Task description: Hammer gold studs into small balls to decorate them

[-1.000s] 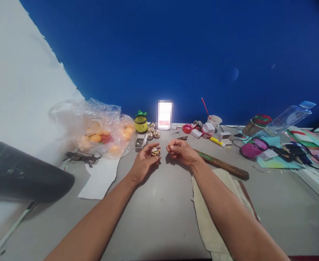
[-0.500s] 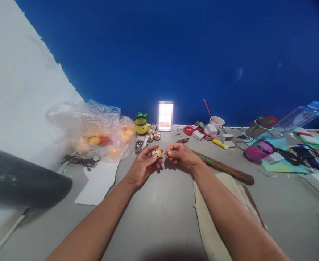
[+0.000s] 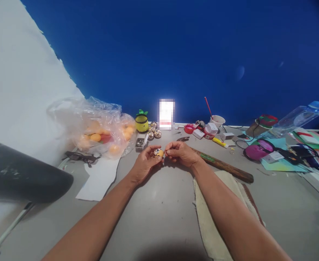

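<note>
Between the fingers of my left hand (image 3: pixel 145 163) is a small orange ball (image 3: pixel 158 153) with shiny studs on part of its surface. My right hand (image 3: pixel 179 154) is pinched close to the ball's right side; whatever its fingertips hold is too small to make out. Behind my left hand stands a small box of metal pieces (image 3: pixel 140 143). Several studded balls (image 3: pixel 150 134) sit just beyond it, beside a yellow pineapple-shaped container (image 3: pixel 141 123).
A plastic bag of orange balls (image 3: pixel 95 130) and dark glasses (image 3: pixel 82 156) lie left. A wooden-handled hammer (image 3: pixel 224 166) and a cloth (image 3: pixel 216 214) lie right. Further back are a white cup (image 3: pixel 218 121), yellow tube (image 3: pixel 219 142), clear bottle (image 3: pixel 298 117) and lit screen (image 3: pixel 166 114).
The ball has turned in my left hand and shifted slightly right. My hands are closer together, with my right fingertips now near the ball's side.
</note>
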Available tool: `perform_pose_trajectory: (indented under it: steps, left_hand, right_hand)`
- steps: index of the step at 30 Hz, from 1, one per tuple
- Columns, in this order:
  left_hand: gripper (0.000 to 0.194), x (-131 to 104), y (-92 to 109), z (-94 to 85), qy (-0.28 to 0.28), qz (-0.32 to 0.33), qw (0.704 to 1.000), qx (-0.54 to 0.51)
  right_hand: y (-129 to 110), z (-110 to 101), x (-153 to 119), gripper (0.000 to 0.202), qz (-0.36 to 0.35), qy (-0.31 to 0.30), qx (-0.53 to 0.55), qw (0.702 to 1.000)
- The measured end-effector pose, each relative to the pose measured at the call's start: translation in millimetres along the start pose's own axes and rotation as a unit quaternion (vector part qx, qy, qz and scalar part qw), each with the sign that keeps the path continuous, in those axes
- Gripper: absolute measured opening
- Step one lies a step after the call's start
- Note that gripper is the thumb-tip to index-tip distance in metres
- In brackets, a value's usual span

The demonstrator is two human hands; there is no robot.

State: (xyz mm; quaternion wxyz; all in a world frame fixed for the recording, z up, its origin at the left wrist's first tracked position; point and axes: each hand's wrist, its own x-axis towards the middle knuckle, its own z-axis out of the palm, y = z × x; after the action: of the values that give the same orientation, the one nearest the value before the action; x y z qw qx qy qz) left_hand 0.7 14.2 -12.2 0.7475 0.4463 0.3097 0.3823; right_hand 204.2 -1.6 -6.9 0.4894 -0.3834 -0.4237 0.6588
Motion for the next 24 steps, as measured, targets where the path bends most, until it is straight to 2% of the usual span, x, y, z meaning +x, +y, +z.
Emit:
perform_pose_trajectory:
  steps: [9,15,21,24]
  left_hand:
    - [0.049,0.9,6.2,-4.2,-0.044,-0.030,0.993,-0.102]
    - [0.042,-0.8,12.7,-4.0,-0.051,-0.080,0.983,-0.157]
    - [0.036,0.7,12.6,-5.3,-0.049,-0.086,0.974,-0.206]
    - [0.034,1.5,11.0,-5.4,-0.041,-0.077,0.977,-0.195]
  right_hand:
    - [-1.3,-1.0,-0.9,0.042,0.007,0.004,0.023,1.000]
    - [-1.0,-2.7,0.1,0.043,0.011,0.007,0.037,0.999]
    - [1.0,-4.5,1.4,0.042,0.000,-0.012,0.036,0.999]
    - [0.1,-4.5,1.1,0.041,0.001,-0.011,0.034,0.999]
